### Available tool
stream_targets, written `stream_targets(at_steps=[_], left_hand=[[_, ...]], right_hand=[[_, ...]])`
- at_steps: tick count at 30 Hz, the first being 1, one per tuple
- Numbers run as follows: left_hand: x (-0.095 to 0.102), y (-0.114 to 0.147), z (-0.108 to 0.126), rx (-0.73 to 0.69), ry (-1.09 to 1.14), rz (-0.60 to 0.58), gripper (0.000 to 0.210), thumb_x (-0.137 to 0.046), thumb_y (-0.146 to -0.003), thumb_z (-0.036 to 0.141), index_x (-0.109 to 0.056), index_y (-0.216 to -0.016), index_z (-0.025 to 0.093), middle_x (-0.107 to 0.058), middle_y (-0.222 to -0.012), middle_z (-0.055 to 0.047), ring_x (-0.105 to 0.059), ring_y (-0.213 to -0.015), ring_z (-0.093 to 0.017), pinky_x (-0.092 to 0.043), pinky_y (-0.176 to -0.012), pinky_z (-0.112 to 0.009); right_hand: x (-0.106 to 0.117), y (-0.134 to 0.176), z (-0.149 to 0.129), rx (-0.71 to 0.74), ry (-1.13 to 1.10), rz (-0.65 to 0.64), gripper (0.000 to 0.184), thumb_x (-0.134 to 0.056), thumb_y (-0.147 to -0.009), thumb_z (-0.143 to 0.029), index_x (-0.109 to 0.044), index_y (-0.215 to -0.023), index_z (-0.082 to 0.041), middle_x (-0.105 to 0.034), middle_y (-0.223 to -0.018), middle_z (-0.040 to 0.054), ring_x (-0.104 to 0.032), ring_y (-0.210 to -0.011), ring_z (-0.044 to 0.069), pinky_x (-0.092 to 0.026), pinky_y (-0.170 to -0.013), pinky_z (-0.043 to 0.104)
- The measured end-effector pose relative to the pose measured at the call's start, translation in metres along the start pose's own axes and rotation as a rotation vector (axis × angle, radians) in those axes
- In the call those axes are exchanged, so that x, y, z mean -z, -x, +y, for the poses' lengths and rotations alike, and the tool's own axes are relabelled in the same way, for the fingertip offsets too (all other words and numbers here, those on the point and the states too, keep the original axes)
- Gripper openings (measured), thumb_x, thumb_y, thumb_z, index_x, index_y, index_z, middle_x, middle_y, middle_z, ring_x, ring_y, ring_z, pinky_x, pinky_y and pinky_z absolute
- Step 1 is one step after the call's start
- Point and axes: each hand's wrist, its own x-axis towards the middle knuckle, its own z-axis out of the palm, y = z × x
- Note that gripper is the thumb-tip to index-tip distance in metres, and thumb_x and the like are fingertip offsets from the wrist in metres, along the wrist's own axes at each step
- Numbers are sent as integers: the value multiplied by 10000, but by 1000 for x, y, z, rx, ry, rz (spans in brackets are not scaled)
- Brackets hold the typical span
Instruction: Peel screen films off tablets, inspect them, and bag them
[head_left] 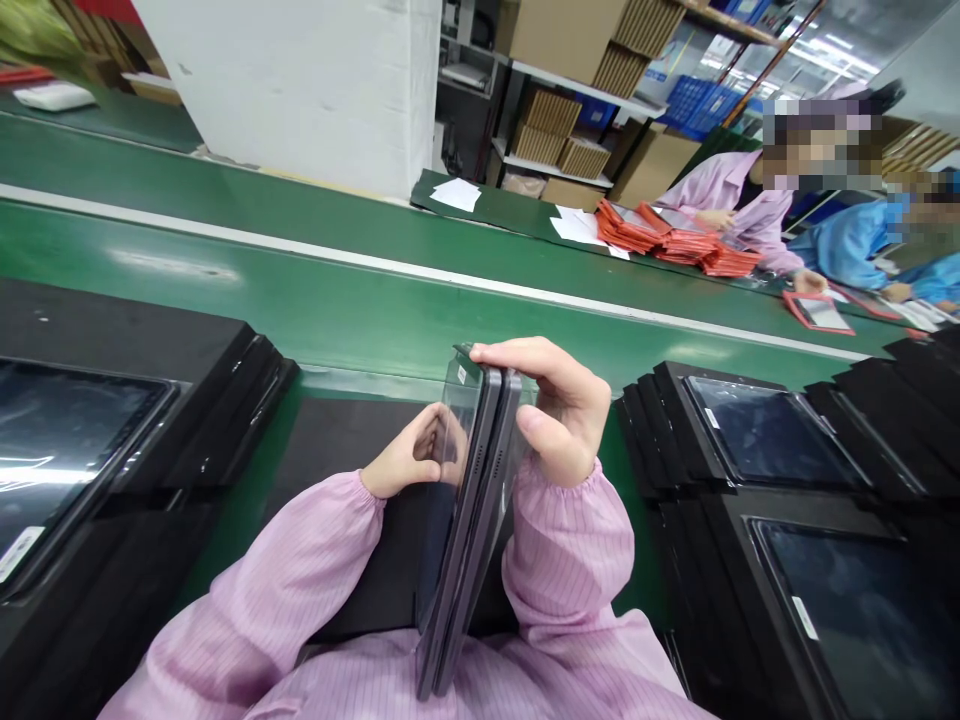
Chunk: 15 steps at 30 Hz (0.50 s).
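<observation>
Two grey tablets [472, 520] stand on edge, pressed together, over a black mat [337, 440] in front of me. My right hand [559, 410] grips their top edge, fingers over the top and thumb on the right side. A clear protective film [450, 450] hangs off the left face of the tablets. My left hand [409, 455] is behind that film, fingers curled against the left tablet's face. Both arms wear pink striped sleeves.
Black trays holding tablets are stacked at the left [90, 440] and right [780, 440]. A green conveyor belt [300, 270] runs across behind. Two other workers [750, 190] sit at the far right beside stacks of red sleeves [675, 240]. Shelves with cardboard boxes [570, 130] stand behind.
</observation>
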Motion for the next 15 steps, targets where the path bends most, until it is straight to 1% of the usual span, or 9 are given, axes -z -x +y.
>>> stream_targets(at_steps=[2,4,8,10,12,13,15], left_hand=[[-1,0,2,-17,-52,3,593,-899,-646,476,-637,-1069,153,-570,-888,-57,-561,-822,-206,-487,-742,-329],[-1,1,2,-21,-72,13,596,-888,-669,465,-636,-1108,150,-573,-906,-62,-565,-822,-204,-488,-751,-331],[3,1,-2,-24,-60,1,671,-902,-645,461,-631,-1179,157,-603,-960,-84,-593,-890,-238,-496,-800,-361],[3,1,-3,-20,-41,19,727,-921,-620,435,-619,-1220,157,-619,-981,-92,-601,-922,-251,-499,-820,-371],[0,2,-1,-7,12,40,775,-941,-588,404,-611,-1248,168,-636,-988,-85,-609,-925,-248,-505,-826,-366],[-2,4,1,6,61,39,765,-940,-587,408,-620,-1241,177,-646,-991,-81,-614,-920,-243,-510,-829,-363],[-10,7,7,46,205,46,645,-906,-632,470,-667,-1159,184,-671,-970,-72,-630,-887,-231,-521,-826,-355]], right_hand=[[0,0,-1,5,-23,1,353,-619,-787,-285,-773,-1105,-274,-784,-1049,31,-716,-962,261,-588,-848,424],[-1,0,-1,9,-45,-2,376,-618,-777,-255,-770,-1120,-271,-785,-1052,32,-717,-962,254,-587,-850,414],[-1,-1,-2,2,-43,1,394,-613,-758,-243,-773,-1117,-275,-788,-1051,33,-719,-961,263,-591,-844,423],[-1,0,-3,11,-40,0,398,-611,-751,-231,-775,-1111,-272,-790,-1051,31,-722,-963,258,-592,-846,417],[0,0,-5,24,-53,-5,402,-617,-744,-210,-776,-1110,-256,-790,-1056,38,-724,-970,249,-589,-860,402],[-1,0,-6,27,-60,-10,401,-623,-743,-205,-776,-1112,-247,-789,-1060,44,-725,-978,248,-587,-871,397],[-2,1,-8,28,-63,-22,392,-631,-750,-211,-771,-1116,-235,-786,-1077,54,-725,-1001,252,-584,-895,403]])
